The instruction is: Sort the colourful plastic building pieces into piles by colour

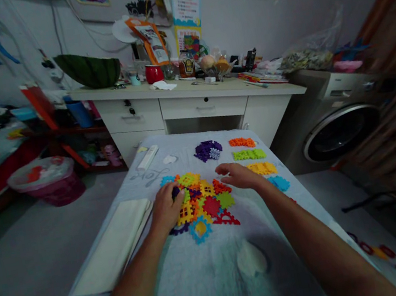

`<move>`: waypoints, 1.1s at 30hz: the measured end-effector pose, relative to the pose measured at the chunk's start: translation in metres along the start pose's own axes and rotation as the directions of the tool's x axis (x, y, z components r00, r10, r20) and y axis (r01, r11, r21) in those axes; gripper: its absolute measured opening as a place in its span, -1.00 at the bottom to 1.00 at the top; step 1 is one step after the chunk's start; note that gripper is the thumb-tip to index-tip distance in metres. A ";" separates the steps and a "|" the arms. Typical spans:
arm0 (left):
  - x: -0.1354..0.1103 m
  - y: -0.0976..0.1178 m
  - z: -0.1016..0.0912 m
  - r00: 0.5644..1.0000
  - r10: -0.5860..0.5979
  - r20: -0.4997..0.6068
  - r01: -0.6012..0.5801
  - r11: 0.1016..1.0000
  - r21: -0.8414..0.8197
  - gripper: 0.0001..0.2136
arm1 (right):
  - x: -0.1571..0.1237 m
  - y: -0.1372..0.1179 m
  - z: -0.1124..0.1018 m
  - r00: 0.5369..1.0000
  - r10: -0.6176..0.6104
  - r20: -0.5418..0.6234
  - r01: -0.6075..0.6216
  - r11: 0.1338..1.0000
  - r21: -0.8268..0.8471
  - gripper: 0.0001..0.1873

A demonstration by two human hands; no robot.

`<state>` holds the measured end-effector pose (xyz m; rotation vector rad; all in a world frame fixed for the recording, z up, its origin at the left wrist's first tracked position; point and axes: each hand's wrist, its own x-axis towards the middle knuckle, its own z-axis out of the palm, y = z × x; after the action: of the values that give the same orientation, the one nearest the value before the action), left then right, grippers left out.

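A loose heap of colourful plastic interlocking pieces [211,206] lies mid-table, with toothed gears, window squares and triangles in it. My left hand [166,208] is at the heap's left edge, its thumb and fingers closed around a dark purple piece [175,191]. My right hand [240,175] hovers near the heap's upper right, fingers apart and holding nothing. Beyond it sits a pile of purple pieces [207,151]. Along the right side run sorted groups: orange pieces [242,142], green pieces [248,154], yellow pieces [262,168] and blue pieces [279,183]. A red bit beyond them is mostly hidden by my right forearm.
A pale cloth covers the table [214,283]. On its left lie a folded cream cloth [113,244] and a white remote-like object [148,158]. Behind stands a cluttered white desk [202,109]; a washing machine [331,119] is at right, a pink bin [48,182] at left.
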<state>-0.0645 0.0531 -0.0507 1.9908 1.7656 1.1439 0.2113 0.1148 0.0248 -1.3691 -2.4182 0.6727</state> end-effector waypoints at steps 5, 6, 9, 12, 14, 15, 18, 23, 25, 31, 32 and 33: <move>0.000 0.001 0.000 1.000 0.011 0.019 -0.012 1.000 0.021 -0.68 | 0.033 -0.030 0.038 1.000 -0.029 0.007 0.029 0.997 -0.076 -0.70; 0.000 0.001 0.000 1.000 0.009 0.024 -0.010 1.000 0.027 -0.67 | 0.041 -0.033 0.043 1.000 0.003 -0.006 -0.003 0.997 -0.081 -0.72; 0.000 0.000 0.001 0.999 0.009 0.033 -0.010 0.999 0.038 -0.68 | 0.061 -0.038 0.056 0.990 0.126 -0.061 -0.130 0.990 -0.056 -0.74; 0.000 0.000 0.000 0.999 0.035 0.020 -0.035 0.999 0.035 -0.68 | 0.073 -0.041 0.065 0.975 0.192 -0.115 -0.192 0.981 0.011 -0.70; 0.001 0.001 0.000 0.998 0.060 0.017 -0.060 0.998 0.033 -0.68 | 0.076 -0.042 0.067 0.969 0.204 -0.137 -0.196 0.978 0.075 -0.68; 0.001 0.001 0.000 0.997 0.073 0.025 -0.073 0.997 0.034 -0.69 | 0.076 -0.041 0.068 0.967 0.209 -0.146 -0.194 0.975 0.110 -0.68; 0.001 0.003 -0.001 0.994 0.093 0.057 -0.095 0.995 0.037 -0.71 | 0.074 -0.037 0.062 0.958 0.233 -0.167 -0.195 0.956 0.217 -0.70; 0.001 0.005 -0.002 0.995 0.077 0.064 -0.080 0.996 0.047 -0.69 | 0.059 -0.022 0.038 0.929 0.243 -0.280 -0.199 0.964 0.177 -0.79; 0.001 0.006 -0.002 0.995 0.069 0.065 -0.073 0.996 0.055 -0.69 | 0.048 -0.014 0.029 0.918 0.200 -0.341 -0.198 0.979 0.042 -0.80; 0.002 0.007 -0.003 0.995 0.069 0.068 -0.071 0.997 0.035 -0.68 | 0.020 0.007 0.020 0.980 0.137 -0.142 -0.158 0.976 -0.147 -0.69; 0.002 0.007 -0.003 0.996 0.066 0.060 -0.068 0.997 0.026 -0.68 | 0.018 0.009 0.020 0.984 0.138 -0.113 -0.154 0.976 -0.152 -0.68; 0.002 0.006 -0.002 0.997 0.063 0.051 -0.064 0.998 0.016 -0.67 | 0.017 0.011 0.019 0.985 0.137 -0.102 -0.153 0.975 -0.162 -0.65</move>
<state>-0.0616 0.0528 -0.0446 2.0811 1.7052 1.0903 0.2020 0.1294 0.0036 -1.6192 -2.3667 0.4347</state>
